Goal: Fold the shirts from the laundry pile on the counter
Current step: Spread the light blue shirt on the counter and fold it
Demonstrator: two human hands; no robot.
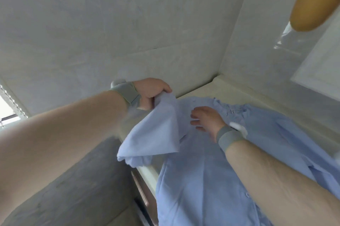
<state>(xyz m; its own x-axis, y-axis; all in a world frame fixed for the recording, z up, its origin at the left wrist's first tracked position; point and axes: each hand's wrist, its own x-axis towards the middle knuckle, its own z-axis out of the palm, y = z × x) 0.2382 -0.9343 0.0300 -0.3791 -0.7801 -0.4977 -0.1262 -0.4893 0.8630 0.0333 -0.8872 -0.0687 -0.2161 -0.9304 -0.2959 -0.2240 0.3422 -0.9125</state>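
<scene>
Light blue shirt (202,170) spread on pale counter (239,93), hanging over front edge. Left hand (150,93) grips a lifted flap of it, fingers curled round cloth. Right hand (206,121) flat on shirt, fingers straight, pressing near collar

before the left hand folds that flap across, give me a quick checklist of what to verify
1. Left hand holds the flap: ok, fingers curled round the raised edge of the light blue shirt.
2. Right hand pins the body: ok, it lies flat and open on the cloth near the collar end.
3. Shirt fully on the counter: not ok, part hangs over the front edge.
4. Cloth smooth where the flap lands: cannot tell, the right forearm covers some of it.
5. Lifted flap free of bunching: not ok, its lower end is crumpled.
</scene>
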